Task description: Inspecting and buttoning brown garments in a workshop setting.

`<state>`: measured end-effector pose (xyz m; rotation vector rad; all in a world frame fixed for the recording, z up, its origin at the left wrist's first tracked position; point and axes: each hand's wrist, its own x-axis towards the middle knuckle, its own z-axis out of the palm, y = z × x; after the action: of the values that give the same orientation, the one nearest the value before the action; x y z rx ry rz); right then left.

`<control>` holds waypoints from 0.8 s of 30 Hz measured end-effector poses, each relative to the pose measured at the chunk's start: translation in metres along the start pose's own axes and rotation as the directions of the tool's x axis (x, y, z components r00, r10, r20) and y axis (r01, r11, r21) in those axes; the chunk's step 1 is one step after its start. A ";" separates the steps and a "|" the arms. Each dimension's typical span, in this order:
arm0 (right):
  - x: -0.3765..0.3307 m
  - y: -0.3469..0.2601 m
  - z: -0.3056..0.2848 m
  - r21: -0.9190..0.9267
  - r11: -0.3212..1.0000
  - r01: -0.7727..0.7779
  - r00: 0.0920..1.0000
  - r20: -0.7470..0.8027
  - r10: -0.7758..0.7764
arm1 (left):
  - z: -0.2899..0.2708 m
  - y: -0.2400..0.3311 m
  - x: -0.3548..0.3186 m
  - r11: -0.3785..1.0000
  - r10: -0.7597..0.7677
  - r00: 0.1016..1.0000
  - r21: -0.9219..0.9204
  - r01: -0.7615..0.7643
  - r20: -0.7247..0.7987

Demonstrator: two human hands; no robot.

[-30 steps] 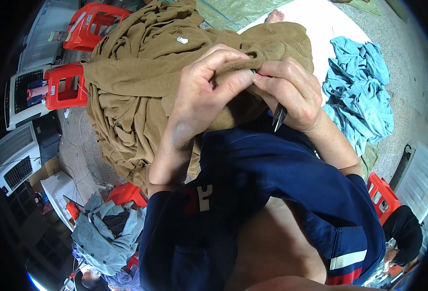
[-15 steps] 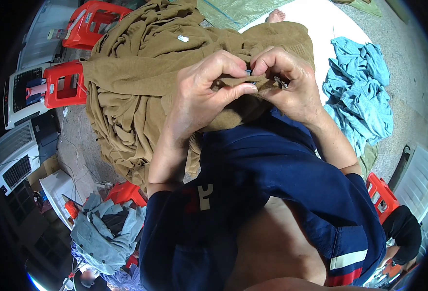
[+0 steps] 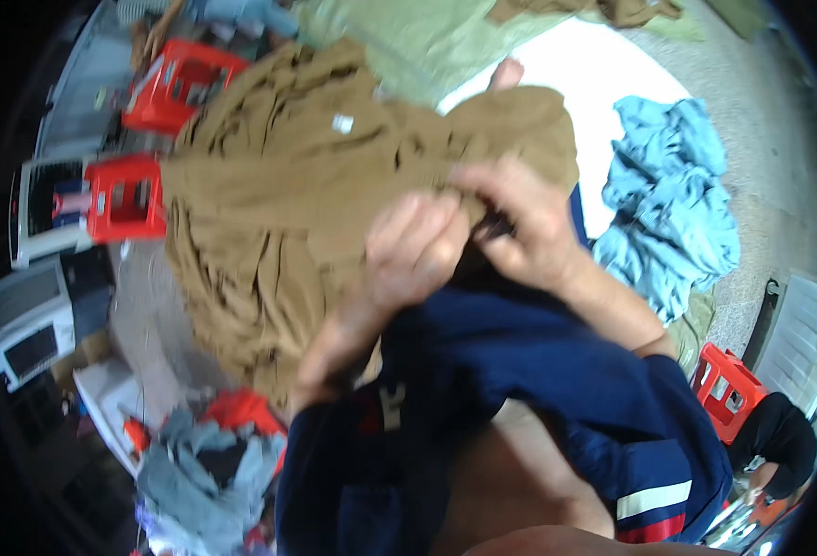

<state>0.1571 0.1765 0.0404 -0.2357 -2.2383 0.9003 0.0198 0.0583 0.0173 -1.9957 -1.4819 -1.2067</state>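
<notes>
A large pile of brown knit cloth (image 3: pixel 325 176) lies over my lap and spreads to the left, with a small white tag (image 3: pixel 343 122) on it. Blurred by motion, my left hand (image 3: pixel 418 246) is closed with its fingers curled at the near edge of the cloth. Close beside it on the right, my right hand (image 3: pixel 524 222) pinches the brown cloth between thumb and forefinger. A small dark object (image 3: pixel 494 228) shows in the curl of the right hand, too blurred to name. What lies inside the left fist is hidden.
Light-blue cloth (image 3: pixel 672 204) is heaped on the right beside a white surface (image 3: pixel 603 69). Red plastic stools (image 3: pixel 123 199) stand at the left, and another red stool (image 3: pixel 728 389) at the right near a person in black (image 3: pixel 779 445). Grey-blue clothes (image 3: pixel 200 473) lie lower left.
Both hands have come down in the picture, nearer my body. My left hand has gone from a fingertip pinch to a closed fist. The whole view has shifted slightly and blurred.
</notes>
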 end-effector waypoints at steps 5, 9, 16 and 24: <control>-0.019 0.036 -0.016 0.315 0.862 -0.397 0.917 0.090 0.389 | -0.002 0.009 -0.009 0.879 -0.473 0.835 0.084 0.470 0.281; -0.018 0.049 -0.069 0.418 0.829 -0.371 0.814 -0.283 0.507 | -0.028 -0.008 -0.023 0.769 -0.633 0.715 0.343 0.539 0.295; -0.029 0.076 -0.083 0.479 0.794 -0.374 0.757 -0.337 0.560 | -0.052 -0.024 -0.033 0.615 -0.774 0.522 0.225 0.756 0.358; -0.023 0.037 -0.043 0.370 0.430 -0.824 0.476 0.863 0.170 | -0.053 0.018 0.014 0.117 -0.394 0.592 -0.601 0.791 0.703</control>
<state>0.1997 0.2173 0.0253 -0.2498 -2.1240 2.7002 0.0154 0.0217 0.0620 -2.3365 -2.3657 -2.5876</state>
